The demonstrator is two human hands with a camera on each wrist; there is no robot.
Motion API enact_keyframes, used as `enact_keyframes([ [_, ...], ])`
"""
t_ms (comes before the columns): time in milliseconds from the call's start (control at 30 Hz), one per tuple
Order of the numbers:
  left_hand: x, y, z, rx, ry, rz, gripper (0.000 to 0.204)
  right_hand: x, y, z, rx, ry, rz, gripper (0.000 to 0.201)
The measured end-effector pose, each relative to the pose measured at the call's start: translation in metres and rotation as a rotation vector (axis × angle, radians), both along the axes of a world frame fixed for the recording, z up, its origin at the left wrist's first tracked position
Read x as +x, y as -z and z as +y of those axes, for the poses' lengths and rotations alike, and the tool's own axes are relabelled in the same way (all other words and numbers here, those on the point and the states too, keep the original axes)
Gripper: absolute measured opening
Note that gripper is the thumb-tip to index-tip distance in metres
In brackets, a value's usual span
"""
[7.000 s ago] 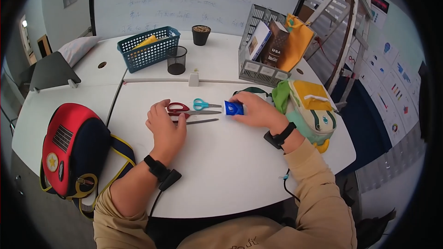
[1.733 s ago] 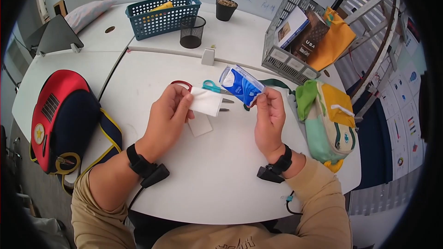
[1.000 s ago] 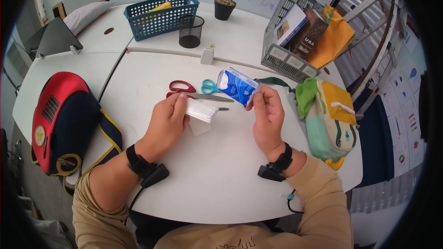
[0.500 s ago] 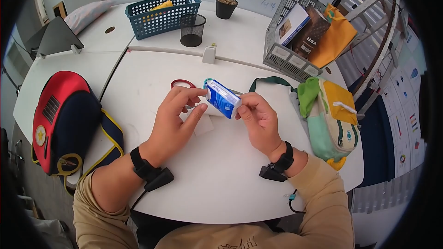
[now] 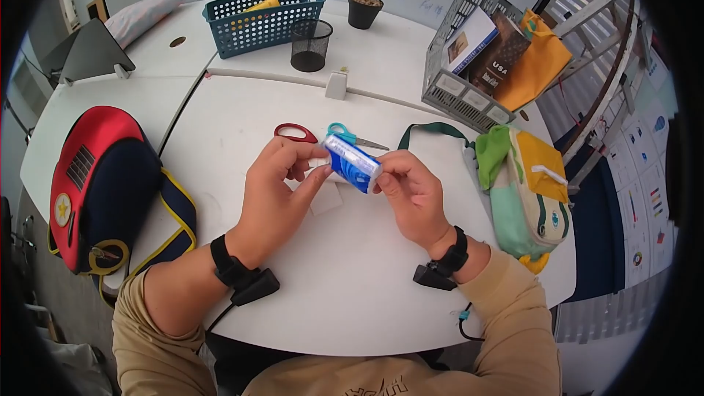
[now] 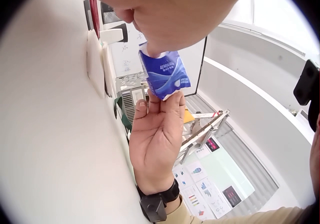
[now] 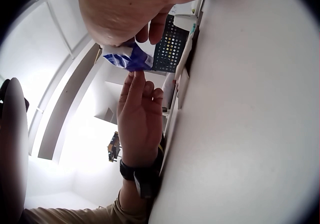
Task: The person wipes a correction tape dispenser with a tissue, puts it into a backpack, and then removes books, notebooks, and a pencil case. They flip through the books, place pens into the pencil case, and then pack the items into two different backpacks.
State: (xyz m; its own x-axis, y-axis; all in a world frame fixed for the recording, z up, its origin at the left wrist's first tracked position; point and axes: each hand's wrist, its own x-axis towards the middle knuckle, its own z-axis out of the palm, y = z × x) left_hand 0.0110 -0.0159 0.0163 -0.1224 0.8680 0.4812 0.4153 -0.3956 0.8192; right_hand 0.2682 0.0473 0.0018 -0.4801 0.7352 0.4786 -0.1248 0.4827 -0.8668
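Observation:
A blue-and-white plastic tissue pack [image 5: 350,166] is raised over the table, between both hands. My left hand [image 5: 275,194] pinches its left end with thumb and index finger. At the other end, the right hand [image 5: 412,196] holds it between fingertips and thumb. The left wrist view shows the pack's printed face [image 6: 167,74]. Folded white tissues [image 5: 326,198] lie on the table below, partly hidden by the left hand and pack. Red-handled scissors [image 5: 295,132] and teal-handled scissors [image 5: 342,133] lie just beyond, their blades partly covered.
A red and navy bag [image 5: 110,183] stands left, a green and cream backpack [image 5: 524,198] right. Farther back are a teal basket [image 5: 257,33], black mesh cup [image 5: 310,51], potted plant [image 5: 364,11] and grey crate [image 5: 469,99] with books. A white block [image 5: 336,85] sits mid-table.
The left hand has put its folded white tissue down on the table and taken hold of the pack's left end. The right hand has brought the pack lower and to the left.

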Motion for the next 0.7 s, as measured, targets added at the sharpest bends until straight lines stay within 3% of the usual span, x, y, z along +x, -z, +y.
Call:
enact_keyframes([
  [167, 0.003, -0.001, 0.0, -0.007, -0.027, -0.027, 0.026, -0.001, -0.001, 0.0, -0.041, -0.039, 0.007, 0.01],
  [467, -0.001, 0.01, 0.006, 0.009, 0.061, -0.06, 0.02, 0.0, 0.001, -0.001, -0.047, -0.053, -0.036, 0.01],
  [567, 0.0, 0.006, 0.002, -0.121, 0.073, -0.149, 0.023, 0.001, 0.003, -0.001, -0.075, -0.06, -0.033, 0.01],
  [700, -0.001, 0.008, 0.003, -0.119, 0.077, -0.158, 0.027, 0.0, 0.002, -0.001, -0.08, -0.05, -0.045, 0.01],
])
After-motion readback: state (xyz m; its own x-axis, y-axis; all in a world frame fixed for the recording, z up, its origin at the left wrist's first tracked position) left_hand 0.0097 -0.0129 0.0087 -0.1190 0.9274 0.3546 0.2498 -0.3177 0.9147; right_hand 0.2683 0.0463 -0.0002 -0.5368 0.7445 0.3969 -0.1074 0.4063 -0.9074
